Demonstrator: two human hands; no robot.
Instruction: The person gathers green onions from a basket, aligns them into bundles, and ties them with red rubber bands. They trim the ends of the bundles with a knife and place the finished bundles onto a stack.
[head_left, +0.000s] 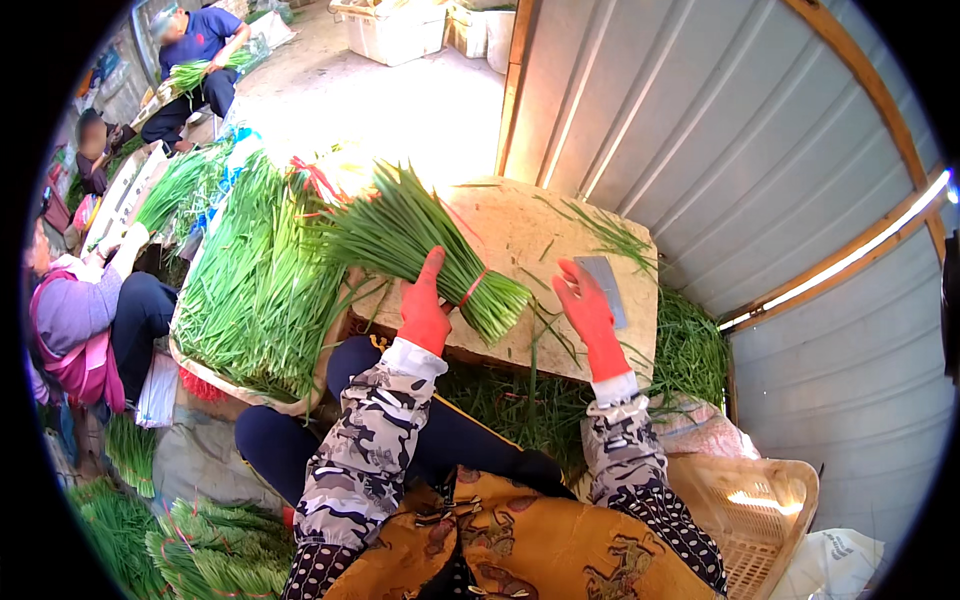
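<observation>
My left hand (425, 307), in a red rubber glove, grips a bundle of garlic chives (420, 232) from below and behind. A red band (474, 288) circles the bundle near its pale cut ends, which point toward the lower right. The bundle is held over the left part of a worn wooden board (540, 217). My right hand (584, 304), also gloved in red, is over the board's right side with nothing in it and its fingers slightly apart. Just beside it lies a flat metal cleaver blade (604, 289); its handle cannot be made out.
To the left is a tub heaped with loose chives (255, 285). Cut leaves (686, 345) pile beside and below the board. A plastic basket (739, 517) stands at lower right, tied bundles (217, 547) at lower left. Co-workers (75, 330) sit leftward; a corrugated metal wall (720, 135) closes the right.
</observation>
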